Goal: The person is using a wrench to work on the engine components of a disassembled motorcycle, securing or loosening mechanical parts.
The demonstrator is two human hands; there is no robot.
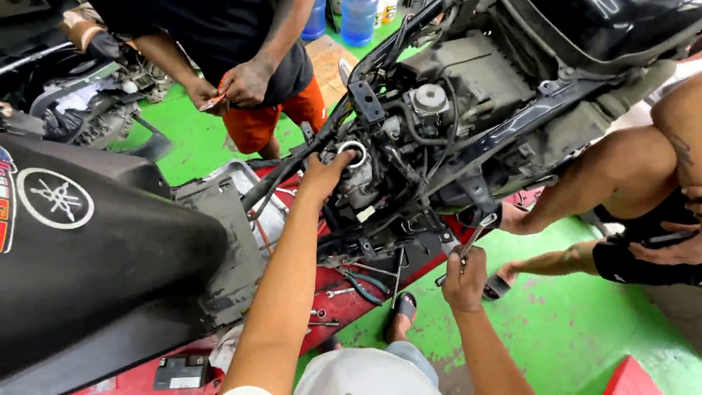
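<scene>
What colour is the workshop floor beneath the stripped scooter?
Bright green painted floor, scuffed with pale patches; head view shows it best.

Head view, steeply down, close

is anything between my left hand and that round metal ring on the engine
Nothing visible does. The left hand already has its fingertips on the metal ring. Black frame tubes and hoses run close beside it, but none crosses between hand and ring.

We see a round white emblem (55,198) on the black fairing at left, and a red-edged sticker (6,197) beside it at the frame edge.
</scene>
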